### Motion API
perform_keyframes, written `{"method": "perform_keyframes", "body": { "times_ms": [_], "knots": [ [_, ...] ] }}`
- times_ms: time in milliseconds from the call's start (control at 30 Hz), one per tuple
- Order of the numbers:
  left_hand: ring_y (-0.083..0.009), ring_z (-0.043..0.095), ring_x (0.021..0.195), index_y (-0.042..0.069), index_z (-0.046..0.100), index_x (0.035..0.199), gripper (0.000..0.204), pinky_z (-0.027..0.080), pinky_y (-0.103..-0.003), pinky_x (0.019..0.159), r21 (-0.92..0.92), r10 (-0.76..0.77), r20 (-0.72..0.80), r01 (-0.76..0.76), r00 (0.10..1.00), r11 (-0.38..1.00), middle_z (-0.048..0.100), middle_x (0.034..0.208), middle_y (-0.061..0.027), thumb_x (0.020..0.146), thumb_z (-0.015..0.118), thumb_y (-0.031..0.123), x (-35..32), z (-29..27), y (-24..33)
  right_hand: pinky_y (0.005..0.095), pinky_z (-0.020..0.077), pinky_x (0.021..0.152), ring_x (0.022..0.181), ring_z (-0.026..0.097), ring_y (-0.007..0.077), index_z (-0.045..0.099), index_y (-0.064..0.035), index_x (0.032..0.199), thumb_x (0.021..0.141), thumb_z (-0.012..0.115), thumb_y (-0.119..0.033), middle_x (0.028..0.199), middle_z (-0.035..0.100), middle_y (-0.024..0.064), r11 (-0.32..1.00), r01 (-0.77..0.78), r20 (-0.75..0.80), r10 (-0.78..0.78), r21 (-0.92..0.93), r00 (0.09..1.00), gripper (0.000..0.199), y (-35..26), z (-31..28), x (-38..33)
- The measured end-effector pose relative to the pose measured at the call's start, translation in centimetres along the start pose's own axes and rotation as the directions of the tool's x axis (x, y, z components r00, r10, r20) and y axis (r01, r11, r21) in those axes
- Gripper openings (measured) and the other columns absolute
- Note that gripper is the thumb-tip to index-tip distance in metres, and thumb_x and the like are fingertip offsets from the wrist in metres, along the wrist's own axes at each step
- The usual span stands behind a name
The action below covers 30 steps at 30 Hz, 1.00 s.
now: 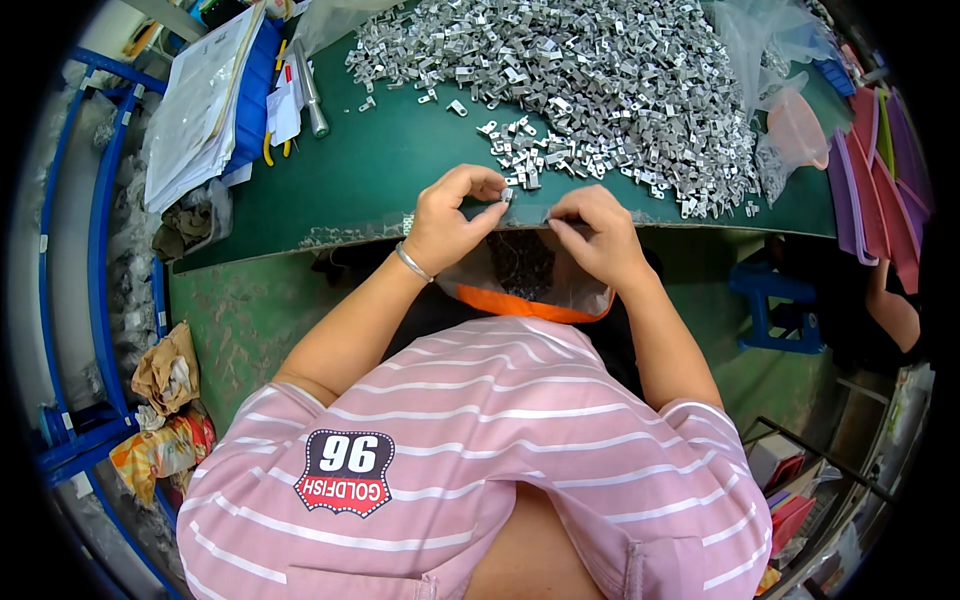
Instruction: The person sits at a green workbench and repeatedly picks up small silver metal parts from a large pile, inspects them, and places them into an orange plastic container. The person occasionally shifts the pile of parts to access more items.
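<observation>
My left hand (452, 215) pinches a small silver metal part (506, 195) at the front edge of the green table (380, 170). My right hand (592, 232) sits just to the right of it, fingers curled at the table edge, gripping the rim of a clear plastic bag (520, 270) that hangs below the edge and holds dark metal parts. A small cluster of the same silver parts (518, 160) lies just beyond my fingers. Behind it spreads a large heap of silver metal parts (590, 70).
Papers on a blue folder (205, 95), a metal rod (310, 95) and yellow-handled pliers lie at the left. Clear bags and a pink funnel-like cup (797, 125) sit at the right, beside purple and pink trays (885, 170). Another person's arm (893, 310) and a blue stool (775, 305) are right.
</observation>
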<state>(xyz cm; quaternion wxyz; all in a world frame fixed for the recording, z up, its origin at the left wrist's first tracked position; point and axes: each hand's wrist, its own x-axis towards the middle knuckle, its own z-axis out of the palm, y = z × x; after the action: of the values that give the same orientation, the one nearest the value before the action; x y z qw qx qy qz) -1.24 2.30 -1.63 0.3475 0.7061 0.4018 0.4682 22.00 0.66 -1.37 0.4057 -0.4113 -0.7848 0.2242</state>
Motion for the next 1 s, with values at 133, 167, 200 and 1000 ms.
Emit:
{"method": "perform_keyframes", "body": {
  "times_ms": [133,167,200,1000],
  "knots": [
    [-0.0166,0.071,0.084,0.001,0.065,0.100,0.025,0.057,-0.028,0.077,-0.027,0.040,0.050,-0.039,0.998,0.999,0.068,0.095,-0.0085,0.077,0.075,-0.003,-0.6,-0.3,-0.1,0.0395,0.0479,0.075,0.080,0.061,0.0293,0.066,-0.0038,0.087,0.079,0.073,-0.005,0.086,0.065,0.0091,0.998,0.009,0.021,-0.010,0.058,1.000,0.011,-0.5,-0.2,0.1],
    [-0.0163,0.071,0.084,0.001,0.065,0.100,0.025,0.057,-0.028,0.076,-0.057,0.027,0.037,-0.024,0.999,0.998,0.068,0.095,-0.0085,0.077,0.075,-0.003,-0.6,-0.2,-0.2,0.0393,0.0478,0.074,0.080,0.061,0.0294,0.066,-0.0042,0.088,0.079,0.073,-0.006,0.086,0.064,0.0091,0.999,-0.023,-0.040,0.024,0.033,0.999,0.012,-0.5,0.4,0.5],
    [-0.0160,0.071,0.084,0.001,0.065,0.099,0.024,0.057,-0.027,0.076,-0.086,0.012,0.024,-0.010,1.000,0.996,0.068,0.095,-0.0084,0.078,0.075,-0.003,-0.6,-0.1,-0.4,0.0391,0.0476,0.074,0.079,0.061,0.0296,0.066,-0.0046,0.089,0.079,0.074,-0.007,0.085,0.064,0.0091,0.998,-0.056,-0.102,0.057,0.010,0.993,0.013,-0.6,1.0,0.9],
    [-0.0116,0.066,0.085,-0.002,0.066,0.109,0.017,0.054,-0.025,0.077,-0.375,-0.412,0.200,0.458,0.889,0.806,0.070,0.097,-0.0073,0.094,0.065,0.006,1.0,0.9,2.5,0.0305,0.0541,0.067,0.087,0.066,0.0216,0.060,-0.0023,0.107,0.081,0.072,0.000,0.101,0.067,0.0107,0.955,-0.089,-0.186,0.146,0.284,0.972,0.028,-1.9,1.9,1.3]
  ]
}}
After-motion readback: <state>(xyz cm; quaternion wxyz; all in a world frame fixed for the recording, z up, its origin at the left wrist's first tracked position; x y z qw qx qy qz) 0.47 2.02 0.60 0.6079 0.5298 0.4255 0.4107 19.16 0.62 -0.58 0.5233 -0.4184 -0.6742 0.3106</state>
